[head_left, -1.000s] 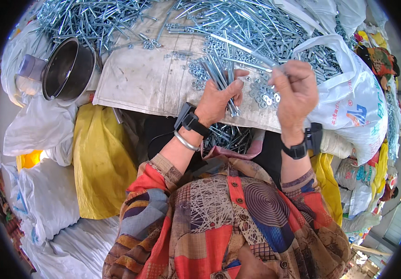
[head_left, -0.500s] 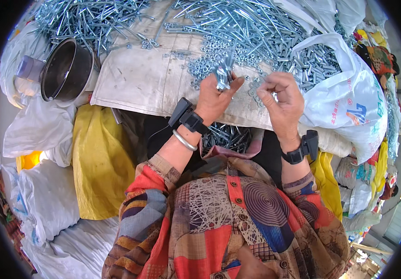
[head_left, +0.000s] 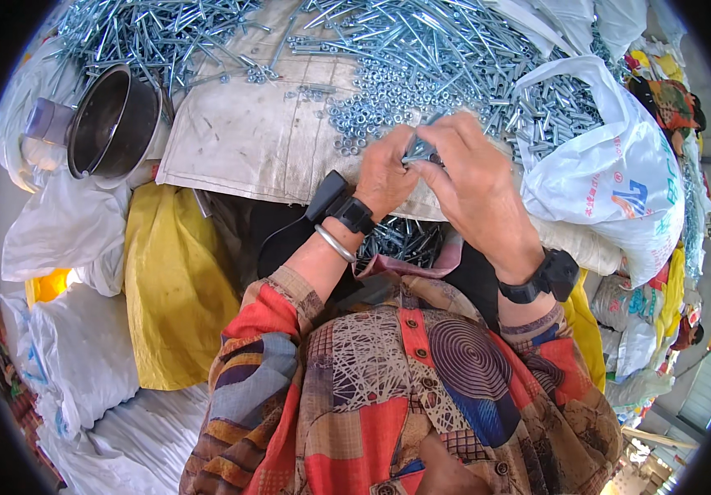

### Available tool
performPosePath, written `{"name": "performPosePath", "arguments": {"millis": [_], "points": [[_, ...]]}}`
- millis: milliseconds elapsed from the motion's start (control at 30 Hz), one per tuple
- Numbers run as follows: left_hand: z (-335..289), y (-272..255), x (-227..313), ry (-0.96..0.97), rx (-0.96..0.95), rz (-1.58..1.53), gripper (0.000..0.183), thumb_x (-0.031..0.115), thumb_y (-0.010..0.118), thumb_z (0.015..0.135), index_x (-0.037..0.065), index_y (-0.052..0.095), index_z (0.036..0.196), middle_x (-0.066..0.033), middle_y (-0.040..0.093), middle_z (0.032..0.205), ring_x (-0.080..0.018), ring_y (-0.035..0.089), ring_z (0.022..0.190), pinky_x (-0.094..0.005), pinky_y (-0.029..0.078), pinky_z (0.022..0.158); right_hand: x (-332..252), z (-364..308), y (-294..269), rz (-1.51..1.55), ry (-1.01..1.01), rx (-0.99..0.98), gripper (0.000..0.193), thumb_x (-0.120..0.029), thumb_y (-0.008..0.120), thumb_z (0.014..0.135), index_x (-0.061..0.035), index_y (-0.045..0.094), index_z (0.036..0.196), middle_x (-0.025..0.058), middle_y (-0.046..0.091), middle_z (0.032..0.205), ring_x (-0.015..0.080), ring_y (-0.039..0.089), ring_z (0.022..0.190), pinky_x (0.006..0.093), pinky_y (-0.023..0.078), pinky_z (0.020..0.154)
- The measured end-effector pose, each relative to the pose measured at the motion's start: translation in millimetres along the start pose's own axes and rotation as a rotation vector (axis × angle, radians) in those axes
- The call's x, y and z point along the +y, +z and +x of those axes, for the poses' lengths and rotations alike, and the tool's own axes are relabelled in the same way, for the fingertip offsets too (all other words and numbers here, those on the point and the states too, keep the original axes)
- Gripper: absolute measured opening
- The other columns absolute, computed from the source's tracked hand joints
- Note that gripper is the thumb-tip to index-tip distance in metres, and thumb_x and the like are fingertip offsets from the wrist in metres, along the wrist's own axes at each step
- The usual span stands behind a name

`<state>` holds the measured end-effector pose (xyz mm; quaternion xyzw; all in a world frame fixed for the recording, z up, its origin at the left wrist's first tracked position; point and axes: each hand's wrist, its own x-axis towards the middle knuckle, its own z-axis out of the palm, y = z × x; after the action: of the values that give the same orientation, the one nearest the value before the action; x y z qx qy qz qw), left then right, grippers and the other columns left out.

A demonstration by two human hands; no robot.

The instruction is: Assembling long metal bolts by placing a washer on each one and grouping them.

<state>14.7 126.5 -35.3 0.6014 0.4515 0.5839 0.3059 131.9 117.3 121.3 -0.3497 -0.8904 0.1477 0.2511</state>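
My left hand [head_left: 383,177] is closed around a small bundle of shiny metal bolts [head_left: 420,151], mostly covered by the fingers. My right hand [head_left: 481,188] meets it from the right, its thumb and fingers closed at the bundle's end. Whatever sits in the right fingertips is hidden. Just beyond both hands, loose hex nuts [head_left: 380,103] lie spread on a pale cloth [head_left: 232,140]. Long bolts [head_left: 421,33] are heaped farther back, with short metal sleeves [head_left: 549,111] to their right. Below my wrists, an open pinkish bag [head_left: 454,256] holds dark metal pieces [head_left: 401,239].
A dark metal pot [head_left: 116,124] stands tilted at the left, near another heap of long bolts [head_left: 149,41]. A white plastic bag [head_left: 611,181] bulges at the right edge of the cloth. Yellow sacking [head_left: 174,289] and white sacks [head_left: 83,355] lie at my left.
My right hand has moved left and up to the bundle, so the two hands now touch or nearly touch. The bolts, upright and visible before, are largely covered.
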Motion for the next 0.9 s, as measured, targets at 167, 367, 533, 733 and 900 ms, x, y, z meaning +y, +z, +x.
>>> {"name": "performPosePath", "arguments": {"millis": [167,367,533,733,900], "points": [[-0.8,0.3,5.7,0.016,0.007,0.011,0.027,0.007,0.069,0.072,0.005,0.057,0.096,-0.0162,0.058,0.080,-0.0379,0.058,0.075,-0.0401,0.046,0.063,-13.4,0.7,-14.4,-0.194,0.033,-0.168,0.020,0.006,0.058,0.076,-0.0010,0.053,0.095,0.0157,0.054,0.090,0.0366,0.062,0.079,0.0433,0.050,0.064],[-5.2,2.4,-4.2,-0.044,0.004,-0.029,0.025,0.010,0.070,0.074,0.004,0.056,0.094,-0.0168,0.057,0.076,-0.0395,0.056,0.073,-0.0408,0.045,0.062,-1.9,1.2,-23.1,-0.188,-0.167,-0.147,0.022,0.006,0.058,0.073,-0.0012,0.052,0.093,0.0143,0.054,0.087,0.0363,0.061,0.078,0.0424,0.050,0.062],[2.1,-3.1,-2.5,-0.099,-0.046,-0.001,0.024,0.016,0.072,0.081,0.002,0.057,0.094,-0.0162,0.060,0.076,-0.0344,0.058,0.069,-0.0381,0.045,0.062,-1.1,13.8,-58.7,-0.013,-0.186,0.106,0.020,0.006,0.066,0.076,-0.0004,0.062,0.094,0.0127,0.061,0.091,0.0241,0.062,0.069,0.0296,0.051,0.063],[15.1,-16.0,15.9,-0.460,0.045,-0.656,0.016,0.019,0.062,0.096,0.004,0.060,0.100,-0.0069,0.067,0.084,-0.0169,0.065,0.073,-0.0290,0.052,0.066,8.1,9.4,-50.3,0.551,-0.121,0.693,0.018,0.012,0.070,0.078,0.0037,0.063,0.092,0.0105,0.063,0.099,0.0113,0.060,0.073,0.0214,0.050,0.063],[24.2,-20.9,48.1,-0.494,0.090,-1.095,0.021,0.013,0.058,0.095,-0.003,0.058,0.109,-0.0172,0.068,0.102,-0.0249,0.069,0.090,-0.0358,0.057,0.082,37.5,-6.8,27.2,0.443,-0.026,0.631,0.014,0.005,0.072,0.081,-0.0012,0.061,0.086,0.0108,0.063,0.093,0.0124,0.061,0.078,0.0233,0.050,0.064]]}}
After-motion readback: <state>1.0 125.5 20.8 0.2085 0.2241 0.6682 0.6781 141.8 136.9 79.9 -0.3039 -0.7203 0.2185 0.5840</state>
